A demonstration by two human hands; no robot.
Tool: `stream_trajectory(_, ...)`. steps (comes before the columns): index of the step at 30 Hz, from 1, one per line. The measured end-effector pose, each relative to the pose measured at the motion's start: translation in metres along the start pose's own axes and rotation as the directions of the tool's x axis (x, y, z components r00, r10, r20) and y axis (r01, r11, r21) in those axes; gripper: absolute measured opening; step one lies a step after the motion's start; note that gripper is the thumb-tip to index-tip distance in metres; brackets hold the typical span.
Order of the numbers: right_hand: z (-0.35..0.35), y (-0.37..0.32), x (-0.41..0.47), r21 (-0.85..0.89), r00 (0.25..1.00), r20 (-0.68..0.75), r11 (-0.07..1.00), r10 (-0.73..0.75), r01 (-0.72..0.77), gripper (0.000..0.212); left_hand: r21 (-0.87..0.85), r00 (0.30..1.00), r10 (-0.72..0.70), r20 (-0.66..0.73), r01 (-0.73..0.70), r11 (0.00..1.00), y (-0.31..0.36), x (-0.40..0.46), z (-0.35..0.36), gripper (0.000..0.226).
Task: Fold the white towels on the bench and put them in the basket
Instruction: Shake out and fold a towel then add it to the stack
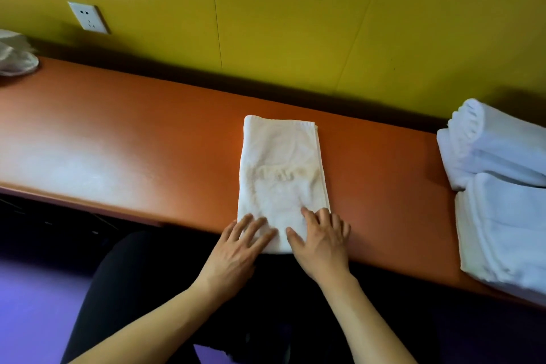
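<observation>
A white towel (280, 174) lies folded into a narrow strip on the orange bench (133, 145), running from the wall side to the near edge. My left hand (239, 248) rests flat on its near left corner, fingers spread. My right hand (322, 239) lies flat on its near right corner, fingers apart. Neither hand grips the cloth. A pile of folded white towels (499, 186) sits at the bench's right end. No basket is in view.
A yellow wall (295, 23) with a white socket (88, 18) backs the bench. A white bundle (14, 56) sits at the far left end. My dark-clad legs (141, 289) and a purple floor (38, 304) lie below the bench edge.
</observation>
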State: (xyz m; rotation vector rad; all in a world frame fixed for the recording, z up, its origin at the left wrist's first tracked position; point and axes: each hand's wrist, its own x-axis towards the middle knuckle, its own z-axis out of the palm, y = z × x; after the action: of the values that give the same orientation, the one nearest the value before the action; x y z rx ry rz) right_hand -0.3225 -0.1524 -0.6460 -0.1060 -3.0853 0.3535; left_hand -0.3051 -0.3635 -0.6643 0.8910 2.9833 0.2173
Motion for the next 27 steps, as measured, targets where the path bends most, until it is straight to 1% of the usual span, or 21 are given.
stream_trajectory(2,-0.004,0.009,-0.011,0.085,0.991,0.128,0.996,-0.04,0.03,0.09,-0.085,0.999,-0.031,-0.03,0.028,0.996,-0.006,-0.001,-0.002,0.065)
stream_trajectory(3,-0.005,0.016,-0.016,0.115,0.979,0.192,0.992,-0.069,0.048,0.097,-0.147,0.997,-0.056,-0.044,0.049,0.988,-0.007,0.0,-0.004,0.062)
stream_trajectory(4,-0.006,0.021,-0.02,0.114,0.968,0.228,0.99,-0.107,0.083,0.1,-0.211,0.995,-0.077,-0.064,0.062,0.976,-0.008,0.0,-0.005,0.059)
stream_trajectory(5,-0.006,0.024,-0.024,0.095,0.963,0.227,0.988,-0.143,0.124,0.1,-0.273,0.992,-0.098,-0.079,0.073,0.959,-0.006,0.0,-0.007,0.054)
stream_trajectory(7,-0.002,0.026,-0.026,0.063,0.97,0.175,0.985,-0.171,0.162,0.094,-0.367,0.985,-0.14,-0.099,0.095,0.925,-0.002,0.0,-0.013,0.044)
stream_trajectory(10,-0.002,0.026,-0.028,0.072,0.978,0.101,0.982,-0.181,0.174,0.081,-0.412,0.969,-0.206,-0.135,0.134,0.901,-0.003,-0.004,-0.026,0.033)
stream_trajectory(12,-0.008,0.031,-0.03,0.141,0.978,0.058,0.971,-0.201,0.191,0.068,-0.405,0.967,-0.193,-0.166,0.112,0.908,-0.005,-0.012,-0.033,0.029)
stream_trajectory(14,-0.02,0.036,-0.032,0.255,0.98,0.059,0.953,-0.188,0.167,0.051,-0.463,0.958,-0.243,-0.152,0.148,0.874,-0.003,-0.023,-0.042,0.024)
stream_trajectory(16,-0.033,0.038,-0.035,0.332,0.98,0.09,0.933,-0.178,0.139,0.032,-0.559,0.92,-0.383,-0.086,0.274,0.783,0.002,-0.034,-0.052,0.021)
stream_trajectory(17,-0.039,0.039,-0.037,0.372,0.983,0.058,0.918,-0.172,0.139,0.026,-0.619,0.889,-0.455,-0.05,0.33,0.713,0.003,-0.038,-0.057,0.017)
stream_trajectory(18,-0.043,0.04,-0.04,0.441,0.989,0.026,0.889,-0.147,0.121,0.021,-0.685,0.862,-0.507,-0.023,0.356,0.636,0.003,-0.04,-0.061,0.013)
stream_trajectory(19,-0.05,0.04,-0.042,0.543,0.993,0.025,0.835,-0.118,0.085,0.017,-0.745,0.839,-0.544,-0.013,0.355,0.564,0.003,-0.041,-0.067,0.009)
stream_trajectory(20,-0.057,0.037,-0.044,0.652,0.995,0.039,0.757,-0.093,0.045,0.017,-0.79,0.821,-0.57,-0.019,0.337,0.512,0.003,-0.04,-0.073,0.007)
stream_trajectory(22,-0.068,0.033,-0.043,0.807,0.995,0.077,0.59,-0.062,-0.026,0.022,-0.841,0.795,-0.606,-0.032,0.307,0.447,0.005,-0.034,-0.088,0.004)
stream_trajectory(23,-0.071,0.03,-0.04,0.837,0.997,0.07,0.545,-0.034,-0.04,0.021,-0.867,0.785,-0.62,-0.023,0.293,0.404,0.006,-0.029,-0.095,0.006)
stream_trajectory(25,-0.071,0.023,-0.03,0.859,0.999,0.026,0.51,0.047,-0.046,0.015,-0.933,0.773,-0.634,0.02,0.242,0.265,0.007,-0.017,-0.107,0.018)
stream_trajectory(26,-0.07,0.02,-0.023,0.866,0.996,0.003,0.498,0.092,-0.049,0.013,-0.953,0.777,-0.628,0.049,0.224,0.202,0.004,-0.01,-0.111,0.026)
stream_trajectory(27,-0.069,0.016,-0.015,0.876,0.992,-0.018,0.48,0.123,-0.043,0.013,-0.964,0.792,-0.606,0.073,0.212,0.161,0.0,-0.005,-0.112,0.034)
